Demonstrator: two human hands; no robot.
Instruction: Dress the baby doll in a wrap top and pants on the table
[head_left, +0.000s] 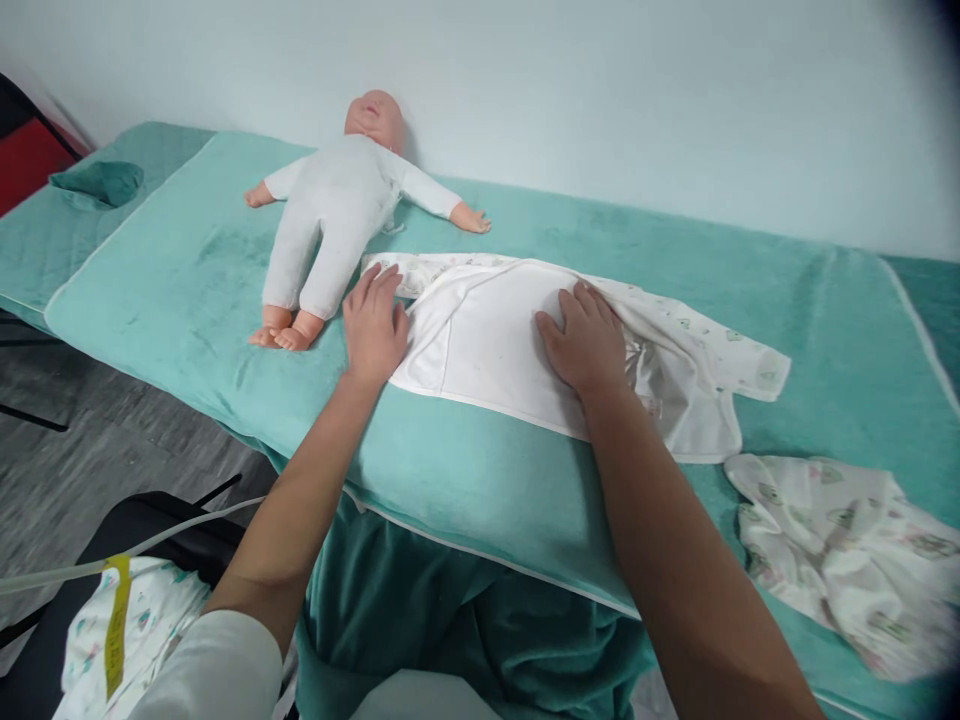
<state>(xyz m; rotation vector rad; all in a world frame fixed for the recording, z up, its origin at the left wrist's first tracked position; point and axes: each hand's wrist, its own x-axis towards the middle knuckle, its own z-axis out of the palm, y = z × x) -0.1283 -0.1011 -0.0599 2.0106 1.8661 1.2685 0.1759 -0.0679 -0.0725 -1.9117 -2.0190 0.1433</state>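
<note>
A white baby garment with a faint print lies spread on the teal towel that covers the table. My left hand lies flat on the garment's left edge, fingers stretched out. My right hand presses flat on its middle, fingers together and extended. Neither hand holds anything. A baby doll in a white suit lies on its back just left of my left hand, arms spread, feet near my fingers.
A second crumpled printed garment lies at the towel's right front edge. A small teal cloth sits at the far left. More printed fabric and a yellow tag rest on a black chair below left. A white wall runs behind.
</note>
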